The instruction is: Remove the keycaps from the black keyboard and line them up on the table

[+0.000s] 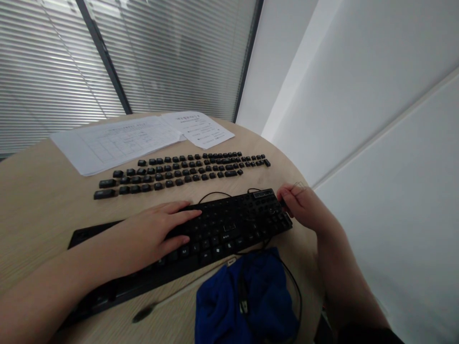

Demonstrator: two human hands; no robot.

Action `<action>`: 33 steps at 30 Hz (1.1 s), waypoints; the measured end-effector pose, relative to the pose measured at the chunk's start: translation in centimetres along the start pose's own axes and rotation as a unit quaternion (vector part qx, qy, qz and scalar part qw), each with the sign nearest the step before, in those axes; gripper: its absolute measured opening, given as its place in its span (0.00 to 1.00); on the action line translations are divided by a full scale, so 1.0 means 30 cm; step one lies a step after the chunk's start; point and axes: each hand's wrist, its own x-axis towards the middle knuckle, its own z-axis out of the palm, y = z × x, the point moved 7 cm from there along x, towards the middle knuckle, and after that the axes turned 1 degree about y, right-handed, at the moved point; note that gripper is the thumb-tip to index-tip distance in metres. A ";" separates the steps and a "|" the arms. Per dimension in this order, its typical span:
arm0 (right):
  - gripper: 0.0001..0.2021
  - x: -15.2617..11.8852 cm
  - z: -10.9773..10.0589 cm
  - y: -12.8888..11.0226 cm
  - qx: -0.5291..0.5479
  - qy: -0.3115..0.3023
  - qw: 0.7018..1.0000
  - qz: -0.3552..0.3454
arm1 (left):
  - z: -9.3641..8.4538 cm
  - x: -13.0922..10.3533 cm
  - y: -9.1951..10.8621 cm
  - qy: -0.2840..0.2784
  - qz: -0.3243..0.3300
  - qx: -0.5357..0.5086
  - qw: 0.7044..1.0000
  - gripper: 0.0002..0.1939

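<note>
A black keyboard (211, 229) lies at a slant on the round table, many of its keycaps off in the upper and right-hand part. My left hand (167, 227) rests on it, fingers spread and touching the key area. At the keyboard's right end, my right hand (299, 205) is closed in a pinch. Thin wire loops of what looks like a wire keycap puller (299, 185) stick out above its fingers; the tool's other end is hidden near the right-hand keys. Loose black keycaps (179, 172) stand in several rows behind the keyboard.
White printed sheets (132, 141) lie at the back of the wooden table (28, 191). A blue cloth (218, 306) sits at the front, with a USB plug (244, 306) and cable over it. Left of it lies a thin brush (143, 313). A white wall (387, 119) borders the right.
</note>
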 end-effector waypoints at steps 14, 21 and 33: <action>0.16 -0.003 0.017 0.000 0.013 -0.028 0.999 0.039 | 0.004 0.005 0.002 0.016 0.000 -0.016 1.000 0.28; 0.16 -0.036 0.015 -0.069 -0.053 -0.010 0.998 -0.010 | -0.010 0.013 0.021 -0.010 -0.015 -0.018 1.000 0.28; 0.15 -0.011 0.016 -0.058 -0.042 -0.006 0.999 0.005 | -0.021 0.017 0.033 -0.030 -0.023 -0.007 0.999 0.30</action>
